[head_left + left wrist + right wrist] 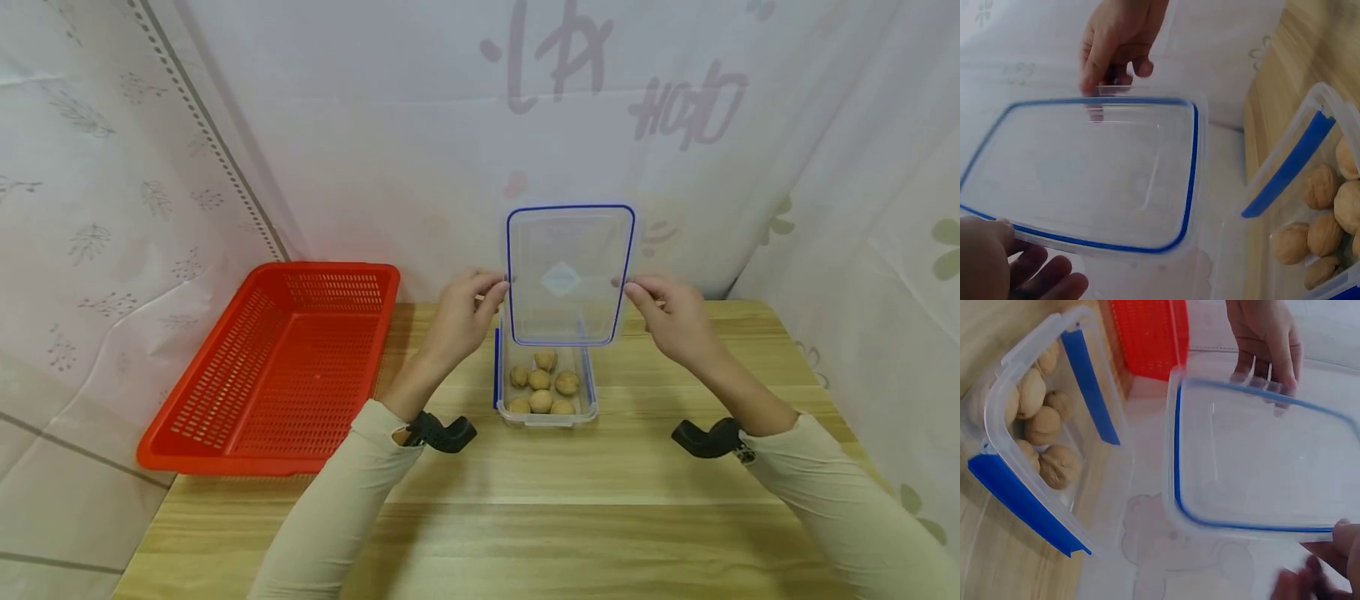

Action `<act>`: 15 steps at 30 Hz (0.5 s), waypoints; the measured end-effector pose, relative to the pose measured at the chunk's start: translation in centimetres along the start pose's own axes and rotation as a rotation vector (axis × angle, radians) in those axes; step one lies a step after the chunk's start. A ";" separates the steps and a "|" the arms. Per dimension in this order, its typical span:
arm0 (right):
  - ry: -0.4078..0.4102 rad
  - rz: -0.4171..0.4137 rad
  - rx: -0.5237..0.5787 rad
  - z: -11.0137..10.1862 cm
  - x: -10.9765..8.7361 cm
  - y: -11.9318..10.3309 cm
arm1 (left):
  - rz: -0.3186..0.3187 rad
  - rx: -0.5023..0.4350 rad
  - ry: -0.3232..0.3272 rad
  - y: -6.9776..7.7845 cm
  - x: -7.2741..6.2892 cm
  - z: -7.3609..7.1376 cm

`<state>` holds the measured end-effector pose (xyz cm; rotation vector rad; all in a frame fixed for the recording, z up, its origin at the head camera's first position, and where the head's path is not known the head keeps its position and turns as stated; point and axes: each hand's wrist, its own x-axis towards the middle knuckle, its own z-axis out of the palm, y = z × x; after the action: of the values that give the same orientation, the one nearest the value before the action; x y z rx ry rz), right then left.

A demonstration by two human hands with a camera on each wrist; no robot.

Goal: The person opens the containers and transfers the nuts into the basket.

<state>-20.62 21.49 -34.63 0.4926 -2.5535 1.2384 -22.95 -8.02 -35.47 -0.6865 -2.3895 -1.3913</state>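
A clear lid (570,242) with a blue seal round its edge is held up, tilted nearly upright, above the far part of a clear plastic container (551,422). My left hand (467,315) pinches its left edge between thumb and fingers. On the opposite edge my right hand (670,317) pinches it the same way. Several walnuts (540,380) lie on the container's floor. Blue side flaps (1029,503) show on the container, and the lid stands apart from its rim. In the left wrist view, the right hand (1124,37) appears across the lid.
To the left, a red plastic basket (311,392) with slotted walls sits on the wooden table (540,525). A pale printed curtain (390,167) hangs behind the table and along its sides. Each wrist wears a black camera mount (708,437).
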 end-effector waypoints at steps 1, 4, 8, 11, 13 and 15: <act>-0.006 0.011 0.003 -0.2 0.0 0.0 | -0.007 -0.032 -0.006 0.1 0.1 0.2; -0.040 0.054 0.034 -1.0 0.1 -0.1 | -0.041 -0.130 -0.030 0.7 0.6 0.7; -0.064 0.120 0.063 -1.9 0.0 0.3 | -0.130 -0.234 -0.080 1.6 1.2 1.5; -0.080 0.174 0.041 -2.7 -0.1 0.7 | -0.204 -0.279 -0.117 2.0 1.7 2.1; -0.103 0.215 0.021 -3.3 -0.2 1.1 | -0.255 -0.308 -0.141 2.4 1.9 2.6; -0.133 0.253 0.003 -3.9 -0.3 1.6 | -0.306 -0.346 -0.164 2.8 2.1 3.3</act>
<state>-20.66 25.54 -33.52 0.2664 -2.7958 1.3324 -23.24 -3.43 -34.08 -0.5476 -2.4825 -1.9786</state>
